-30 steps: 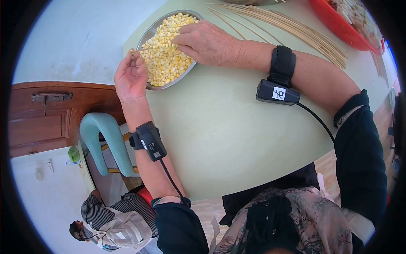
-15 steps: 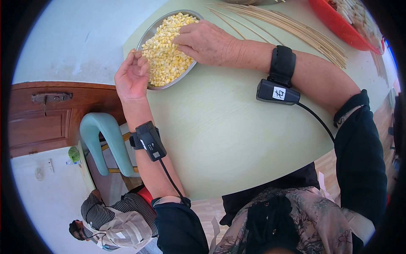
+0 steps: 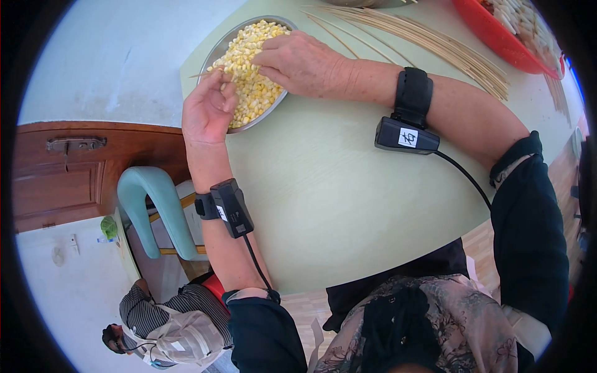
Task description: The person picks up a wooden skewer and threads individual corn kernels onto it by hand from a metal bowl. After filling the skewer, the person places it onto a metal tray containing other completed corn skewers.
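A round metal bowl [image 3: 211,57] full of loose yellow and white corn kernels [image 3: 256,93] sits at the far left of the table. At its near left rim, my left hand [image 3: 210,110] is closed in a pinch on a thin wooden skewer [image 3: 199,75]. The skewer's pointed end sticks out to the left of the fingers. My right hand [image 3: 303,65] is over the bowl's right side, its thumb and fingers pinched together above the kernels. Whatever lies between those right fingertips is too small or hidden to make out.
Several long wooden skewers [image 3: 429,46] lie beyond my right forearm on the pale green table [image 3: 348,186]. A red basket [image 3: 497,40] with pale food stands at the upper right. A teal-backed chair [image 3: 149,199] and a seated person [image 3: 180,317] are at left.
My left hand has moved right, closer to my right hand and over the bowl's edge, with the skewer. My right hand has barely shifted.
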The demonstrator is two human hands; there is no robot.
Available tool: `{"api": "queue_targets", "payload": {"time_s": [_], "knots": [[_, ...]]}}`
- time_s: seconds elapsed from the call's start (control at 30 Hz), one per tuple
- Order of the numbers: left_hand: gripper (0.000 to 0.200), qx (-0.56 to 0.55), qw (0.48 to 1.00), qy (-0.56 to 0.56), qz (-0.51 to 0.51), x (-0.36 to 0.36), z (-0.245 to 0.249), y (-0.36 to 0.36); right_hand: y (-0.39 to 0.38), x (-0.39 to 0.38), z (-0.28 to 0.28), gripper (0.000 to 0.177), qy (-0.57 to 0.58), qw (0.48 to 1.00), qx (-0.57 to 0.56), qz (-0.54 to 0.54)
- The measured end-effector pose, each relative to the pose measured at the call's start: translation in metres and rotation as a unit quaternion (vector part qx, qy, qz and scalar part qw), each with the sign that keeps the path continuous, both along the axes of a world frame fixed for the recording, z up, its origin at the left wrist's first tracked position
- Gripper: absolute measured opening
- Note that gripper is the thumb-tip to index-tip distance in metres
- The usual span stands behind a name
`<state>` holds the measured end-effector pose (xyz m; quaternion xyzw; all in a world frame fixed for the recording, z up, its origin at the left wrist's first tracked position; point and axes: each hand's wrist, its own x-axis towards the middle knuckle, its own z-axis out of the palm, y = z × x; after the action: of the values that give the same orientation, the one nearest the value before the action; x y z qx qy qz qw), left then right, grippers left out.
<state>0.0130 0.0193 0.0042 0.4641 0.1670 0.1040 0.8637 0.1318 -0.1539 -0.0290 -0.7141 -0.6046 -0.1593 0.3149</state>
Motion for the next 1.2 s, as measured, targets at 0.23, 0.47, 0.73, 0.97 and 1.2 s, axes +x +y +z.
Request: {"api": "queue_targets", "payload": {"time_s": [0.23,0.47,0.73,0.97,1.2], "knots": [[0.021,0.033,0.999,0.031,0.025,0.001,0.002,-0.005,0.000,0.000,-0.001,0.017,-0.003,1.000,0.008,0.003],[0.042,0.000,0.999,-0.020,0.038,-0.005,-0.004,0.010,0.001,0.001,-0.003,0.016,0.019,0.999,0.048,0.014],[0.049,0.071,0.991,-0.084,0.081,0.000,-0.009,0.009,0.000,0.000,-0.003,0.015,0.008,0.999,0.033,0.008],[0.046,0.128,0.975,-0.078,0.162,-0.001,-0.005,0.009,0.001,0.000,-0.004,0.016,0.007,1.000,0.015,0.002],[0.041,0.162,0.962,-0.078,0.204,0.000,-0.002,-0.002,0.000,-0.001,-0.001,0.019,0.003,1.000,0.022,0.013]]}}
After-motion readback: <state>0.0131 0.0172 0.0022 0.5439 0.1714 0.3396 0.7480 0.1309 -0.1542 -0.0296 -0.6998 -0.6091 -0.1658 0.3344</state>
